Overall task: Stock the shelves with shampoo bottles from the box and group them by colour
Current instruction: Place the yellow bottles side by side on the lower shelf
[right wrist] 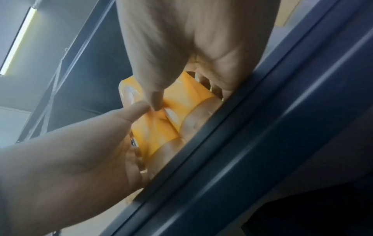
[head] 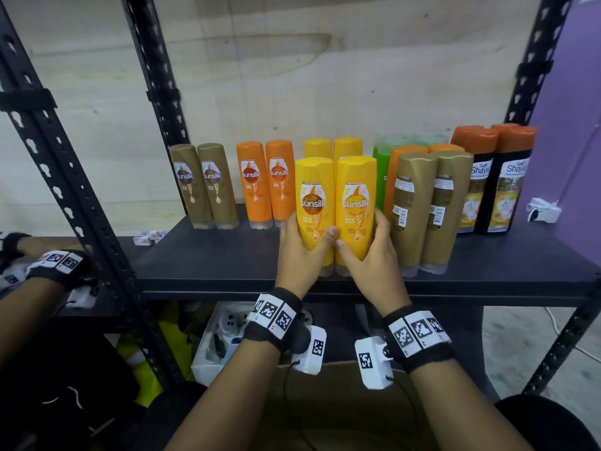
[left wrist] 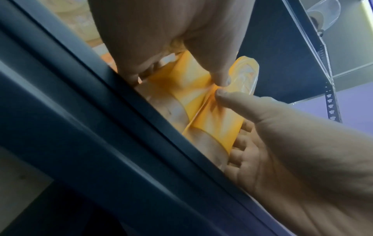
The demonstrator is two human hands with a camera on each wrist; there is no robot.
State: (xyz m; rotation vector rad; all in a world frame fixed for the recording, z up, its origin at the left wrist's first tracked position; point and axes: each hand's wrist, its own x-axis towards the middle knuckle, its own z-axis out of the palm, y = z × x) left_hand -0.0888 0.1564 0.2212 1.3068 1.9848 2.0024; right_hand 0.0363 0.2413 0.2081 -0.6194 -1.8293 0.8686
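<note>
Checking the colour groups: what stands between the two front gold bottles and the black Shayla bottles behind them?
Nothing between the front gold bottles and black Shayla bottles: bare shelf, head view.

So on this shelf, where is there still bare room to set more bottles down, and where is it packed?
Bare board runs along the front left, before the brown Sunsilk pair and orange pair. A narrow gap separates those pairs. Right of the held yellow bottles, gold, green and black Shayu bottles crowd together; only the front right corner is free.

Head view looks down at the shelf (head: 227,255); both close wrist views look up past its edge.
</note>
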